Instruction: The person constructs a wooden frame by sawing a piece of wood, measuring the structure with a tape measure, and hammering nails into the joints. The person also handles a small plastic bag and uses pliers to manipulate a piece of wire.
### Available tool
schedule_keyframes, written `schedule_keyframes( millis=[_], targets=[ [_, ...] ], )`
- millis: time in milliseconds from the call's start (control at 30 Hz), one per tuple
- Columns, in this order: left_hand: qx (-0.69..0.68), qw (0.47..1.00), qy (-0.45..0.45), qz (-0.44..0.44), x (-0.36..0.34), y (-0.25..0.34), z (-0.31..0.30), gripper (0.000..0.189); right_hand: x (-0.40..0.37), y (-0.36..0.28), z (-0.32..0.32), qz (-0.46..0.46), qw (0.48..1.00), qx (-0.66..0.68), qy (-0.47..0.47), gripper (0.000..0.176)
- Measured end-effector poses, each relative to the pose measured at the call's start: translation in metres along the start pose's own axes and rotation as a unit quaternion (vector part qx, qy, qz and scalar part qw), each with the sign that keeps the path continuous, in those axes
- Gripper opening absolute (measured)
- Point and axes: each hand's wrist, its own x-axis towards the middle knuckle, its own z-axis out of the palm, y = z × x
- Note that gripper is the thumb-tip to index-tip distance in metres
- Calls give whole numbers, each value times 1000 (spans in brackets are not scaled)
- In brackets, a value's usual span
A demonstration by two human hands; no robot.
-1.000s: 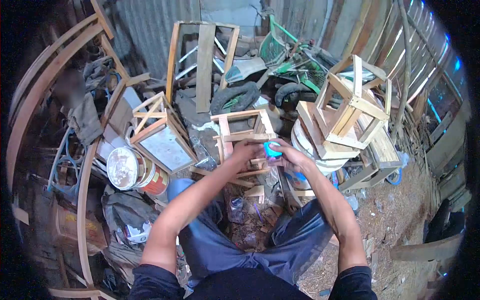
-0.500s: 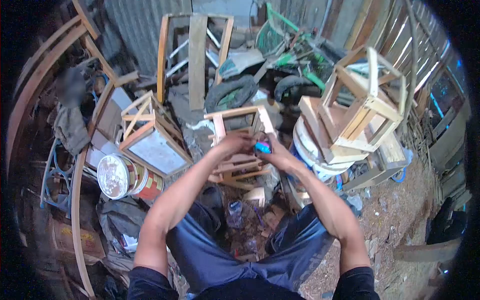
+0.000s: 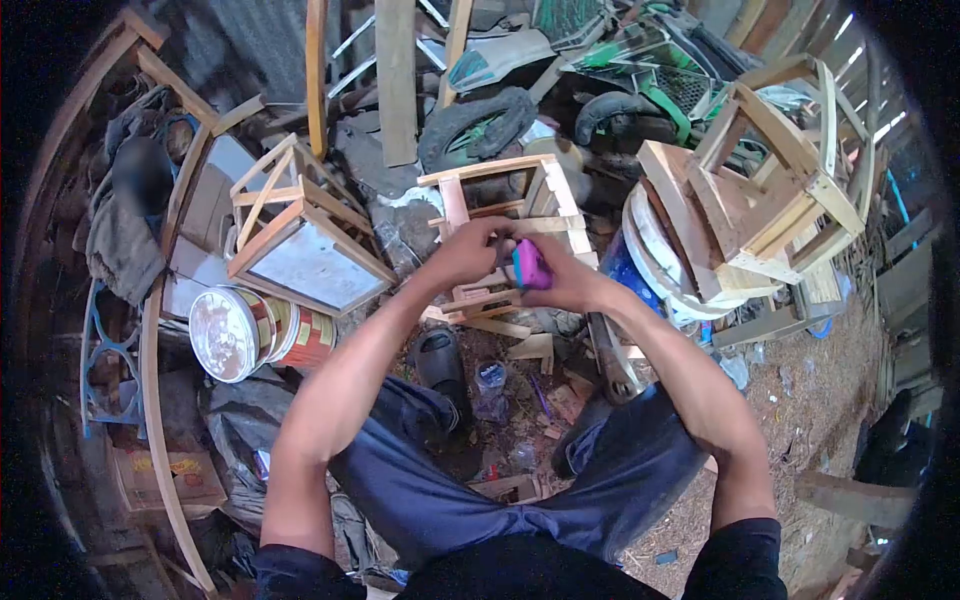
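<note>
Right: a wooden crate frame [image 3: 770, 170] sits tilted on a white drum [image 3: 650, 255]. Left: a glazed wooden frame [image 3: 305, 250], with a paint tin [image 3: 250, 335] on its side just below it. Centre: a small open wooden frame [image 3: 510, 215] on the ground, directly behind both hands. Right hand [image 3: 568, 287] is closed around a small pink-and-blue object [image 3: 531, 266], held above the knees. Left hand [image 3: 468, 252] is curled, its fingertips touching the object's upper edge; cannot tell whether it grips.
</note>
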Motion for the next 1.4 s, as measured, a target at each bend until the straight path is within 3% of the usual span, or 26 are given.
schedule_keyframes(
  millis=[67,100,200,233,267,333,367,467,500,600,633,667,733,867,967,1067,1100,1167,1233,1267,1333,1367,1400],
  targets=[
    [-199,978,-60,4,-1,-13,5,24,-6,-6,-3,118,980,143,-75,72],
    [-202,978,-57,4,-1,-18,6,24,-13,-19,-6,238,818,517,-86,61],
    [-203,975,-52,77,-7,-29,12,19,-16,-12,2,289,822,488,-63,48],
    [-194,975,-85,59,-7,-28,11,19,-14,-6,3,270,870,406,-75,46],
    [-196,975,-85,56,-9,-27,11,19,-13,0,3,272,868,407,-77,46],
    [-162,977,-127,-55,-9,-22,9,22,-13,5,1,249,947,159,-124,48],
    [-270,946,-134,-120,-7,-20,12,26,-14,3,5,237,965,82,-74,50],
    [-237,956,-106,-135,-13,11,12,27,-8,-17,8,248,964,13,-99,42],
    [-225,964,-93,-102,-11,7,19,30,-11,35,40,139,986,-54,-79,45],
    [-254,960,-99,-66,-7,-14,35,28,-21,-7,38,142,989,-30,-10,57],
    [-281,946,-114,-110,-9,-11,33,27,-20,-12,38,159,987,-29,-20,68],
    [-280,947,-117,-109,-12,-7,33,27,-21,-15,35,161,986,-29,-17,68],
    [-155,974,-105,-125,-15,-4,35,27,-25,-22,28,209,977,19,-34,64],
    [-187,974,-102,-78,-20,-7,44,27,-26,-26,20,182,983,24,-29,61],
    [-176,974,-115,-80,-15,-7,44,27,-26,-32,9,221,974,19,-44,61],
    [-99,973,-157,-135,-9,-14,50,26,-25,-17,12,171,966,-164,-103,52],
    [-100,973,-157,-137,-7,-18,48,26,-25,-13,8,230,941,-212,-126,46],
    [-145,983,-91,-64,-7,-26,32,19,-31,2,-19,243,932,-203,-176,50],
    [-198,973,-52,-112,-6,-38,0,16,-35,24,-43,212,933,-192,-220,54],
    [-254,954,-10,-158,-10,-47,-14,14,-35,19,-54,283,931,-111,-202,52],
    [-245,954,-33,-169,-23,-72,-24,13,-31,8,-62,427,890,-29,-155,56],
    [-236,954,-60,-175,-26,-77,-27,13,-33,19,-60,428,890,-29,-153,56],
    [-234,955,-64,-172,-30,-80,-25,13,-40,39,-55,370,914,-99,-137,56]
  ],
)
